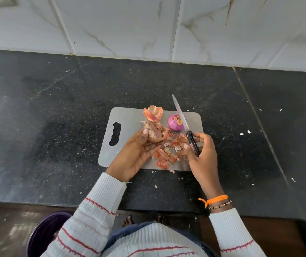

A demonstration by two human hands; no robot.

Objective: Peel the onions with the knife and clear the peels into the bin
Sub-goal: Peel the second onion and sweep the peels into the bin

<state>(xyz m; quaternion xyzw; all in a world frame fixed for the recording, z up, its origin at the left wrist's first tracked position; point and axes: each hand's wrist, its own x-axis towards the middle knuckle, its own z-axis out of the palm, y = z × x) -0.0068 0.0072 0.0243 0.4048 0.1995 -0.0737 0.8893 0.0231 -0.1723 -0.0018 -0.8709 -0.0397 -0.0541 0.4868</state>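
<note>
Bin: a purple bin point(44, 236) is standing on the floor at the lower left, beneath the bench point(55, 127) edge, below the left sleeve point(92, 210); no peels are being seen in it yet.
Board: a grey board point(126, 115) is lying on the bench, its handle slot to the left.
Left hand: the left hand point(139, 151) is being held palm-up over the board, fingers curling round an unpeeled onion point(153, 133), thumb pressing on its near side.
Right hand: the right hand point(202, 154) is gripping the knife point(185, 127) by its dark handle, fingers wrapped round it, blade pointing away and up-left, clear of the held onion.
Peeled onion: a purple peeled onion point(175, 122) is resting on the far part of the board, just beside the blade.
Peels: loose peels point(167, 154) are lying scattered on the board between the hands, a larger peel point(153, 114) at the far edge.
Step in hand: judging from this, the second onion is being readied for peeling.
Doing it well: the blade is best being brought to the onion's tip, edge kept away from the left thumb; dry skin is best being caught shallowly and pulled off in strips, the flesh being spared.
</note>
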